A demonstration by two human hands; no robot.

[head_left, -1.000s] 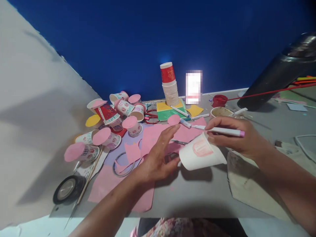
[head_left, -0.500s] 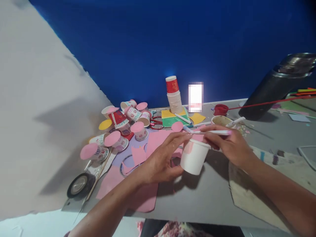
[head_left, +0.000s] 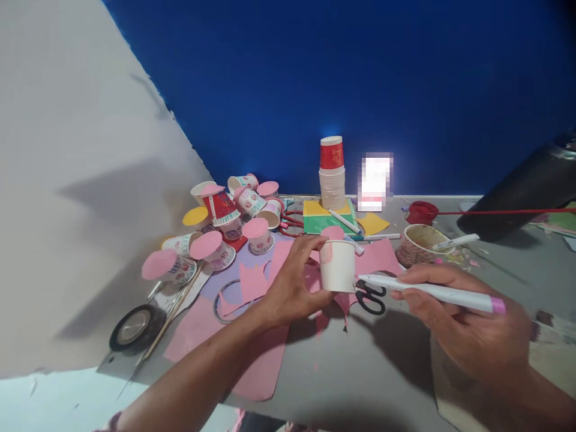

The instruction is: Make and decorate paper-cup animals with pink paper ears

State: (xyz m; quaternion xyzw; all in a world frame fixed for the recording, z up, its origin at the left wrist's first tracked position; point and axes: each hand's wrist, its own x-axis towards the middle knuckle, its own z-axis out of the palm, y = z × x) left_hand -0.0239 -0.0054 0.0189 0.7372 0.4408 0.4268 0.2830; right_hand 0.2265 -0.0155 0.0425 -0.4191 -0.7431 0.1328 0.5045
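Note:
My left hand [head_left: 294,281] grips a white paper cup [head_left: 338,270] between thumb and fingers, above the table. A pale pink mark shows on the cup's left side, near its upper edge. My right hand [head_left: 468,318] is closed around a white marker [head_left: 441,291] with a pink end. The marker's tip points left, close to the cup's lower right side; whether it touches I cannot tell. Behind the cup lie black-handled scissors [head_left: 372,297] and cut pink paper [head_left: 252,366].
Several decorated cups with pink paper discs [head_left: 207,246] crowd the left. A cup stack [head_left: 332,180] stands on a green and yellow box [head_left: 310,225]. Black tape [head_left: 132,329] lies front left. At right are a patterned cup [head_left: 411,255], red cord [head_left: 420,212] and a dark flask [head_left: 508,192].
My right hand has moved away from the cup's top edge, right and down, with the marker. The cup now sits more upright and slightly higher in my left hand. The view has shifted.

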